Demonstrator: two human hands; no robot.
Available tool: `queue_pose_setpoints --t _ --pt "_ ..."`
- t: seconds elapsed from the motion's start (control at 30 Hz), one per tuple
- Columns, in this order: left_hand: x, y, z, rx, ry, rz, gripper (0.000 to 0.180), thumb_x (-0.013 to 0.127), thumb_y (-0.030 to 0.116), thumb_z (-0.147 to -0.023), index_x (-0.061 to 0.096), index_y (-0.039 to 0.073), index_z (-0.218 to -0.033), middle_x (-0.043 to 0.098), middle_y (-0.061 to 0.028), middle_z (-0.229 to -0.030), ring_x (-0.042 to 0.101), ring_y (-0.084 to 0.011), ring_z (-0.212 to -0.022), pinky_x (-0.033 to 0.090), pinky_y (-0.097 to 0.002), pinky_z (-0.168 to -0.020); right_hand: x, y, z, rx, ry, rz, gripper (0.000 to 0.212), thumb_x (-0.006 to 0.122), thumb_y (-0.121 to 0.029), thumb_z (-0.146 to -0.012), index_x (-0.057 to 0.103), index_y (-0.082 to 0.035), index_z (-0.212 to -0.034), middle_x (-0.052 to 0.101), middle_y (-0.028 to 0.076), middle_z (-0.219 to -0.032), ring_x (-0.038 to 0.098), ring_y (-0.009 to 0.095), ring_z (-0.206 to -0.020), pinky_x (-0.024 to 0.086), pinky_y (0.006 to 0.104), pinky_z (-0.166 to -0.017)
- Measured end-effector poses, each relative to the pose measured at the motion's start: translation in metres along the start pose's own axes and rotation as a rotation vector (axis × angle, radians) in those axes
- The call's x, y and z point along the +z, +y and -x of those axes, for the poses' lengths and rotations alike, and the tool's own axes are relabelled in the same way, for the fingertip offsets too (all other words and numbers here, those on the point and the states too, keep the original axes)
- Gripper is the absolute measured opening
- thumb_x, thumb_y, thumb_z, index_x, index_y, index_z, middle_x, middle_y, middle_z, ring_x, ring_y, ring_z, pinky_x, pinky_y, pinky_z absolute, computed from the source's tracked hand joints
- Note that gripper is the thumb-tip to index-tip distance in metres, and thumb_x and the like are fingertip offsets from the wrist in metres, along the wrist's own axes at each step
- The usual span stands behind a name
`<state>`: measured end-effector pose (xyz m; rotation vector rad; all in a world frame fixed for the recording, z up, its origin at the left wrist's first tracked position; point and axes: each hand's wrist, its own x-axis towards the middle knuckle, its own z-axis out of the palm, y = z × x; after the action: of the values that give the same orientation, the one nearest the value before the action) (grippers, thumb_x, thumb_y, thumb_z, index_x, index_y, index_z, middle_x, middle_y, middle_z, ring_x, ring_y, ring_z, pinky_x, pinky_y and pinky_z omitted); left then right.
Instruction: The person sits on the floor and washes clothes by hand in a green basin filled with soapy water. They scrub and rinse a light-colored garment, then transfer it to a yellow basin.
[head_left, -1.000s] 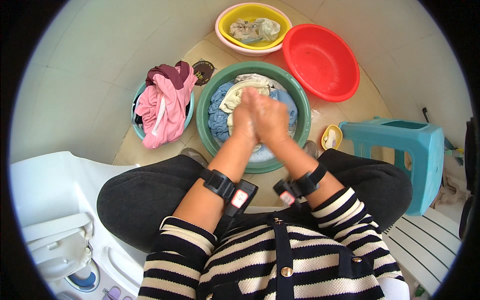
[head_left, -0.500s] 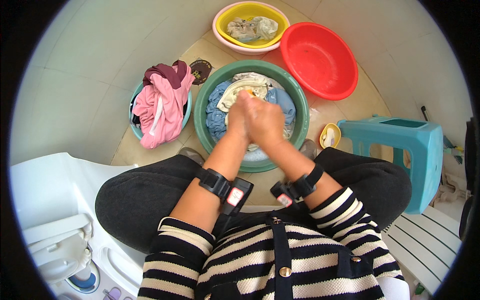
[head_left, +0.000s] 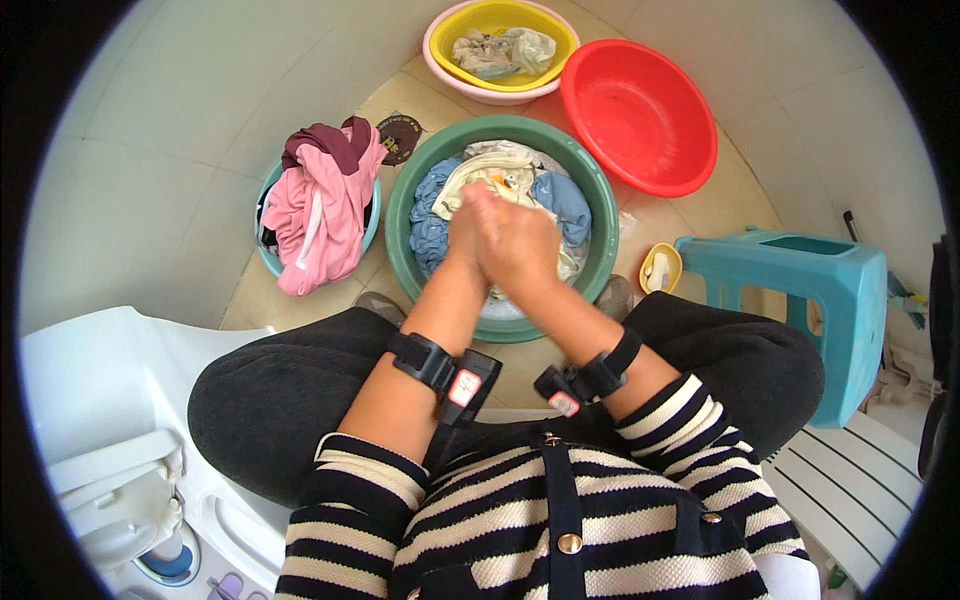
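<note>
Over the green basin [head_left: 398, 215] my left hand [head_left: 464, 236] and my right hand [head_left: 523, 240] are pressed together, fingers closed. Whether anything lies between the palms is hidden, and the fingertips are a little blurred. Beneath and beyond them, a cream garment [head_left: 452, 189] with a small orange and dark print lies heaped in the basin. Blue cloth [head_left: 562, 206] shows beside it to the right, with more gathered blue cloth [head_left: 430, 232] to the left. Whitish suds [head_left: 503, 309] show at the basin's near side.
Left of the basin, a light-blue tub [head_left: 272, 262] holds pink and maroon clothes [head_left: 330, 190]. Beyond are a red basin [head_left: 640, 120] and a yellow basin [head_left: 440, 50] inside a pink one. A soap dish [head_left: 672, 282] and a teal stool [head_left: 840, 300] stand to the right.
My joined hands have shifted slightly left, staying pressed together over the basin. The clothes look nearly the same.
</note>
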<state>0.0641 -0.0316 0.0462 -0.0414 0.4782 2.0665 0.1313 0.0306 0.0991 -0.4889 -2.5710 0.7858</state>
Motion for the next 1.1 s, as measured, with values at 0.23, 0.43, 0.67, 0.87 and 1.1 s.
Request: queue_pose_setpoints --t 0.23,0.43,0.67,0.87,1.1 --pt "0.023 -0.043 -0.005 0.128 0.672 -0.194 0.028 0.047 0.03 -0.092 0.052 0.01 -0.074 0.047 -0.0007 -0.069 0.046 -0.0125 -0.067 0.039 -0.0309 -0.061 -0.011 0.033 -0.024 0.274 -0.125 0.155 0.066 0.03 -0.054 -0.096 0.068 -0.008 -0.067 0.064 0.02 -0.068 0.063 0.039 -0.066 0.049 0.0495 -0.057" --pt "0.023 -0.026 -0.003 0.085 0.537 -0.146 0.03 0.049 0.039 -0.094 0.052 0.013 -0.08 0.055 0.0 -0.076 0.054 -0.014 -0.071 0.044 -0.0307 -0.063 -0.013 0.008 -0.016 0.211 -0.106 0.109 0.06 0.036 -0.049 -0.096 0.065 -0.009 -0.064 0.063 0.017 -0.065 0.063 0.037 -0.061 0.048 0.0476 -0.053" --pt "0.027 -0.02 0.001 0.066 0.42 -0.104 0.027 0.044 0.036 -0.097 0.056 0.012 -0.095 0.06 -0.0022 -0.085 0.059 -0.0163 -0.08 0.049 -0.0327 -0.07 -0.012 0.004 -0.008 0.035 -0.036 0.139 0.055 0.038 -0.046 -0.096 0.067 -0.011 -0.064 0.063 0.013 -0.062 0.062 0.035 -0.057 0.047 0.0456 -0.048" --pt "0.025 -0.025 -0.001 0.103 0.544 -0.181 0.032 0.046 0.036 -0.095 0.059 0.008 -0.089 0.058 -0.0033 -0.08 0.056 -0.0161 -0.074 0.046 -0.032 -0.066 -0.01 0.015 -0.014 0.216 -0.07 0.161 0.062 0.036 -0.052 -0.095 0.068 -0.008 -0.065 0.062 0.018 -0.059 0.061 0.037 -0.054 0.047 0.0466 -0.048" --pt "0.03 -0.014 0.003 0.074 0.519 -0.13 0.029 0.042 0.036 -0.097 0.054 0.012 -0.087 0.049 0.0014 -0.071 0.05 -0.0149 -0.065 0.044 -0.0325 -0.061 -0.007 -0.003 -0.003 0.003 0.0 0.214 0.051 0.045 -0.047 -0.093 0.064 -0.009 -0.064 0.061 0.015 -0.058 0.062 0.035 -0.054 0.048 0.0432 -0.047"
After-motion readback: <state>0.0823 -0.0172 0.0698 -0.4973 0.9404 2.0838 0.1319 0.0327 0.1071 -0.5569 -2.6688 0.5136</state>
